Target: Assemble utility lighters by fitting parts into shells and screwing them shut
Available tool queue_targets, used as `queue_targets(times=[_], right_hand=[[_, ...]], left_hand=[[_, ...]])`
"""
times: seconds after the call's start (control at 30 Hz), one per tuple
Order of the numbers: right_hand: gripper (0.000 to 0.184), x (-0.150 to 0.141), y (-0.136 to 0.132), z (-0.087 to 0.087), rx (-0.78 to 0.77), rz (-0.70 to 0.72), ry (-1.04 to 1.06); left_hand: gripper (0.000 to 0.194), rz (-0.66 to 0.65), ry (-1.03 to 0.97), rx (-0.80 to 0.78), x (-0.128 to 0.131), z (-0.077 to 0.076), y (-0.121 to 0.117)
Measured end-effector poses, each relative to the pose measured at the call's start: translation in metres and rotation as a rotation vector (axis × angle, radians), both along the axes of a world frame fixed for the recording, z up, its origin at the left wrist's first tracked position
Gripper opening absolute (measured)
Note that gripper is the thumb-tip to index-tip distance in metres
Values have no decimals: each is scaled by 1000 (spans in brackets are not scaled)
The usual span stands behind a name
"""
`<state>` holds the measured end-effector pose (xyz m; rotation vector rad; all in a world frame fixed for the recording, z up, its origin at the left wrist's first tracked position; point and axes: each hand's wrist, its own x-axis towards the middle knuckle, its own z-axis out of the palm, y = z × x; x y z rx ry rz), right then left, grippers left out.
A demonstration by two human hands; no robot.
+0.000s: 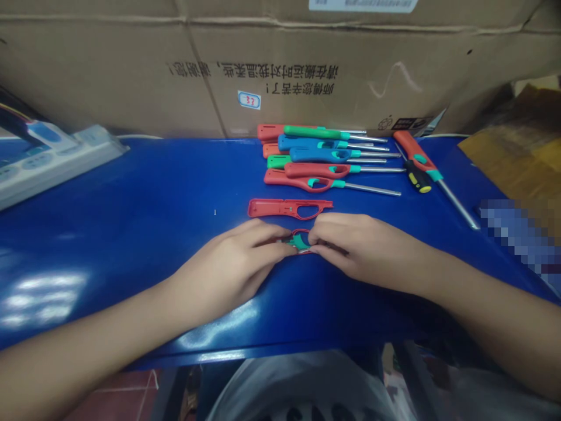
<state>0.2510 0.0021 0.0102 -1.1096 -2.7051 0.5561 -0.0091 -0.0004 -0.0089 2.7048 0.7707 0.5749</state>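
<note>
Between my hands, low over the blue table, is a red lighter casing half (302, 233) with a green trigger piece (300, 240) in its loop. My left hand (245, 251) is closed with thumb and fingertips on the left part of the casing, hiding most of its handle. At the loop's right end, my right hand (350, 242) pinches the casing and covers its front part. Just beyond my fingers lies the other red casing half (274, 208), inner side up.
Several red, blue and green long-nosed lighters (307, 169) lie stacked behind. A red lighter (412, 147) and a black-and-yellow screwdriver (417, 177) are at right. A white power strip (56, 161) stands at left; a cardboard box (131, 76) walls the back of the blue table (131, 234).
</note>
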Motion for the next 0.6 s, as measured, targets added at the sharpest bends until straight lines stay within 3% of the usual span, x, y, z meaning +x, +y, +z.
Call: queue_targets(times=[0.6], right_hand=[[10,0,4,1,26,-1,120]], left_hand=[[35,-26,15,-6,0,1,4]])
